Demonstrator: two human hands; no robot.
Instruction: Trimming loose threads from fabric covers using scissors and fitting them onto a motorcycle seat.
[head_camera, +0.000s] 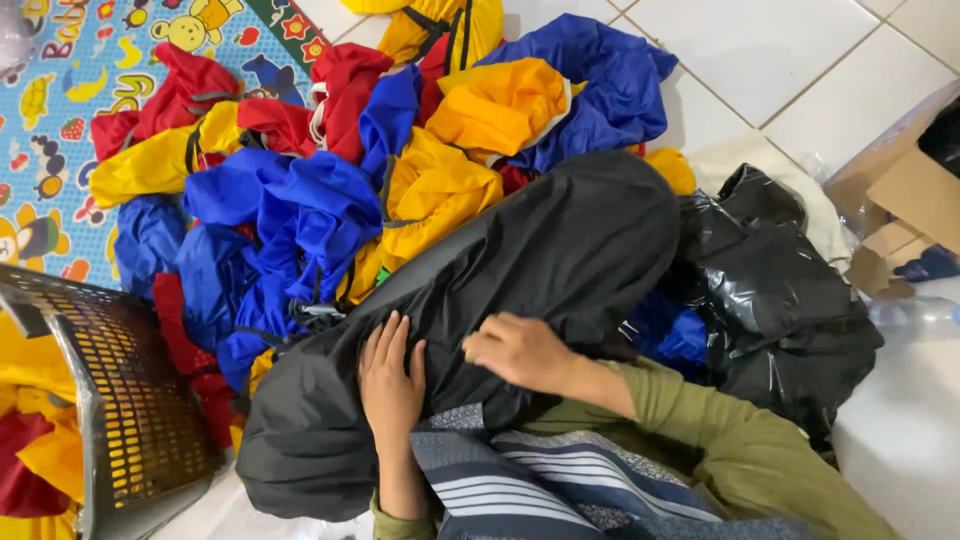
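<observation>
Your left hand (392, 385) and right hand (520, 350) rest on matt black cloth (520, 240), smooth and faintly sheened. Beside it, the black plastic bag (780, 300) looks glossy and crinkled. The basket (130, 400) is perforated hard plastic; the floor tiles (800, 60) are smooth.

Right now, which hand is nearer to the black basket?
Left. The left hand lies flat on the black cloth, on the side toward the basket. The right hand also rests on the cloth, farther from the basket.
</observation>
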